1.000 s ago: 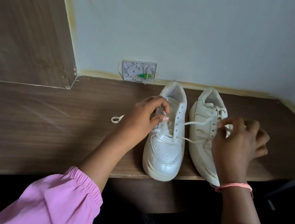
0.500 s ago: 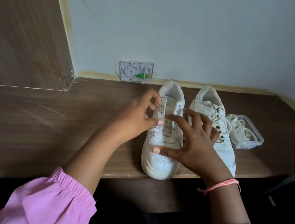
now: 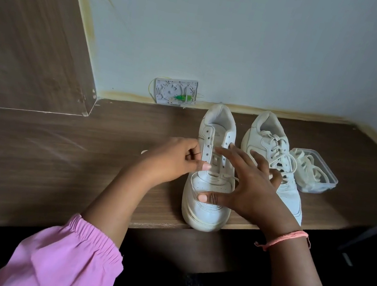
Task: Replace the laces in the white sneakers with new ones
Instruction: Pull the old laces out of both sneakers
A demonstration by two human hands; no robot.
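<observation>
A pale wall meets a dark wood counter (image 3: 55, 158), and the sneakers stand near its front edge. The left sneaker (image 3: 207, 196) has mostly bare eyelets, with a lace (image 3: 220, 174) crossing only the lowest row. The left hand (image 3: 174, 160) pinches the eyelet flap or the lace there — I cannot tell which. The right hand (image 3: 247, 190) lies spread over the toe and tongue, fingers straight, steadying it. The right sneaker (image 3: 274, 162), just beside, is laced to the top. A clear tub (image 3: 324, 188) of laces sits to its right. By my judgement the shoe is light and fairly stiff, best held at the toe; the lace is limp and flat, best taken near its stiff tip.
</observation>
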